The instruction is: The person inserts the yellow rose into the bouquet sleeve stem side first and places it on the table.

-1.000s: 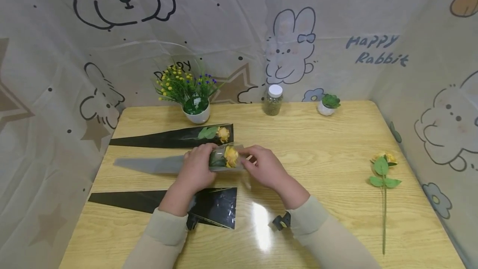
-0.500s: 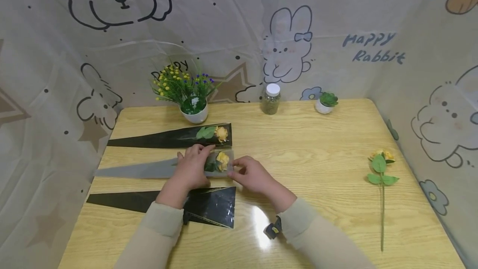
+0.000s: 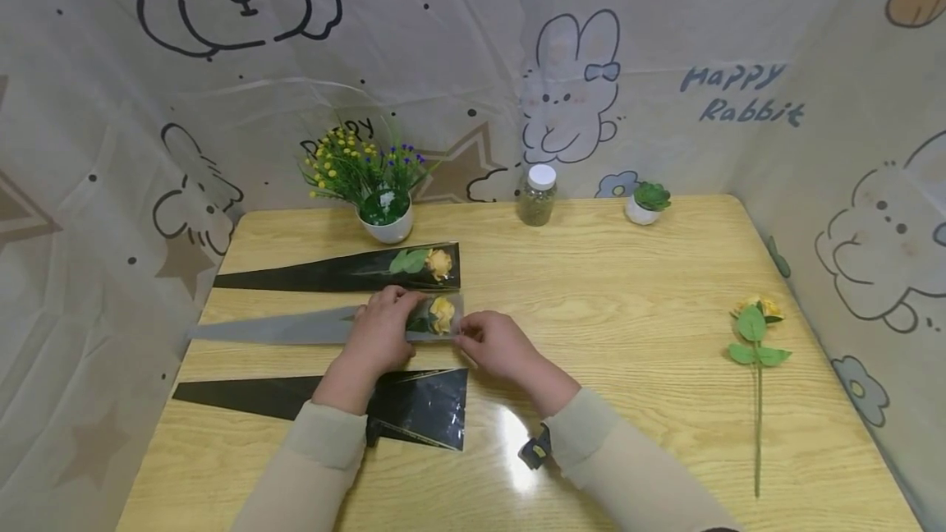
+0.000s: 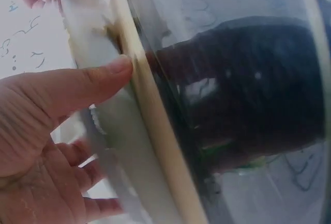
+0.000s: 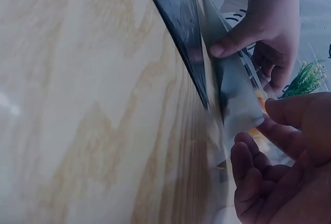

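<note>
A translucent grey flower sleeve [image 3: 273,330] lies across the left half of the table, its narrow end pointing left. Inside its wide end sits a yellow rose [image 3: 442,315] with green leaves. My left hand [image 3: 378,333] grips the sleeve across its middle, thumb on the near edge and fingers toward the far edge. At the wide end, the thumb and forefinger of my right hand [image 3: 504,348] pinch the sleeve's right edge. The right wrist view shows both hands at the sleeve [image 5: 232,92]; the exact pinch is partly hidden there.
Behind lies a black sleeve [image 3: 325,272] with another yellow rose. Nearer me is a second black sleeve [image 3: 429,409]. A loose yellow rose [image 3: 757,351] lies far right. Along the back stand a potted flower plant [image 3: 386,216], a lidded jar [image 3: 538,197] and a small succulent [image 3: 649,202].
The grey sleeve with its rose has shifted left and come down to the table. Both hands moved left with it, still at the middle and wide end.
</note>
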The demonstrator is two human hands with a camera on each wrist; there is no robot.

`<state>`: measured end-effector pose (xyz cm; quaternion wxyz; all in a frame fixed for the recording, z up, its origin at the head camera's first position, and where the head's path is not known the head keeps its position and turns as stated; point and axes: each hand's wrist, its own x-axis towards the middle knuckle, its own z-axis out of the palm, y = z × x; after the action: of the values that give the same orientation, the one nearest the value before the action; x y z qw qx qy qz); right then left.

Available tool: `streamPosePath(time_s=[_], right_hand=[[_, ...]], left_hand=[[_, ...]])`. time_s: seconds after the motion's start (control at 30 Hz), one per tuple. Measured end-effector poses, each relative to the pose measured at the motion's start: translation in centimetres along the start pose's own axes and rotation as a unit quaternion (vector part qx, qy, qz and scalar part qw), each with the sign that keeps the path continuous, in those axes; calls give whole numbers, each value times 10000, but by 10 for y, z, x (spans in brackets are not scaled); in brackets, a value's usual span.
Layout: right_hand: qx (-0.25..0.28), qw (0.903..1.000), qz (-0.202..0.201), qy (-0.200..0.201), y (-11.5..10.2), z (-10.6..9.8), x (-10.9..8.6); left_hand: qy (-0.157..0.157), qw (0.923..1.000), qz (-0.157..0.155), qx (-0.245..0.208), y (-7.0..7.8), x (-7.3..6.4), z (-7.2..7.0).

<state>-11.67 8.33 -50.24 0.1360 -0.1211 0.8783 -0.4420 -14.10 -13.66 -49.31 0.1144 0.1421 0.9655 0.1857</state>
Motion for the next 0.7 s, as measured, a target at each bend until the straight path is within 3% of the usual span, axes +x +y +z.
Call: streamPosePath(time_s=[0.13, 0.27, 0.43, 0.57, 0.7], right_hand=[[76, 9997, 190, 95, 7, -2, -4], [194, 9990, 350, 174, 15, -6, -13], [415, 9979, 395, 285, 19, -17, -26], [557, 9974, 406, 234, 21, -21, -35], [607, 9975, 345, 51, 22, -18, -45]], left_hand=[[210, 9997, 96, -69, 6, -13, -4], [354, 9991, 165, -177, 19, -40, -5], [-158, 9993, 329, 8, 37, -67, 11], [-460, 9977, 496, 69, 43, -71, 26], [-576, 9973, 451, 48, 46, -72, 32]])
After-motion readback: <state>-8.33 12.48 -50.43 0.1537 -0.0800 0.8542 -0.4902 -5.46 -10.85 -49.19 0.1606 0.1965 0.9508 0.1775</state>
